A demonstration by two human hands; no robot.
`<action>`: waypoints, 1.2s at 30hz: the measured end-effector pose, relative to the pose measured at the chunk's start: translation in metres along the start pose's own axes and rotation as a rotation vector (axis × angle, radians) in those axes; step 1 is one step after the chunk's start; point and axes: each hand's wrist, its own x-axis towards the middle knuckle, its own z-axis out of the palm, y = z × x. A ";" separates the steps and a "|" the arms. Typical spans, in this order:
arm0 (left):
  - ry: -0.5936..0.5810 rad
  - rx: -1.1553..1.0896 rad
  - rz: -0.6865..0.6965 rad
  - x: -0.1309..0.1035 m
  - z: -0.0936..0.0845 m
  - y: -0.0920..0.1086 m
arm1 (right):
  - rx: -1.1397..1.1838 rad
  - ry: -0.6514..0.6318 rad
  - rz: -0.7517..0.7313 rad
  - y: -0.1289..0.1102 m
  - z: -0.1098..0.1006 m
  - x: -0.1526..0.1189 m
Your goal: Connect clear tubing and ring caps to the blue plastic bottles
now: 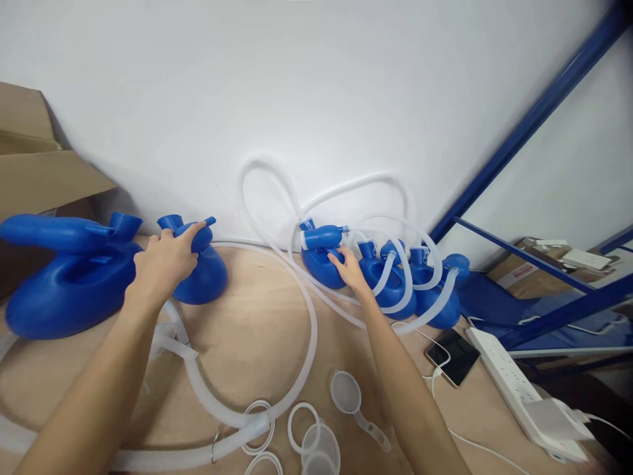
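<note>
My left hand (pixel 168 260) is closed around a blue tapered nozzle piece (pixel 202 236) lying over the top of a blue urinal bottle (pixel 202 280). This bottle's open neck rises behind my fingers. Farther right, my right hand (pixel 349 269) curls at the handle opening of another blue urinal bottle (pixel 321 269), with a blue nozzle piece (pixel 322 237) on its top. A clear flexible hose (pixel 311 323) loops around that bottle and across the table. To the left of my left hand stands a larger-looking blue bottle (pixel 64 290) with a nozzle piece resting on it.
Two more blue bottles (pixel 390 287) with hoses stand at the right. Clear lids (pixel 346 392) and rings (pixel 304 422) lie in front. A phone (pixel 452 356), a power strip (pixel 514 382) and a blue metal rack (pixel 524 125) are on the right. A cardboard box (pixel 44 178) is at the left.
</note>
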 end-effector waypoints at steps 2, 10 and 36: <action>0.002 0.022 0.011 0.000 -0.001 -0.001 | 0.004 -0.036 0.026 -0.002 0.003 -0.002; -0.070 0.029 0.131 0.002 -0.014 -0.008 | -0.077 0.119 0.089 -0.026 -0.005 -0.023; -0.151 -0.402 0.829 -0.064 0.003 0.078 | 0.002 -0.349 -0.511 -0.137 -0.023 -0.112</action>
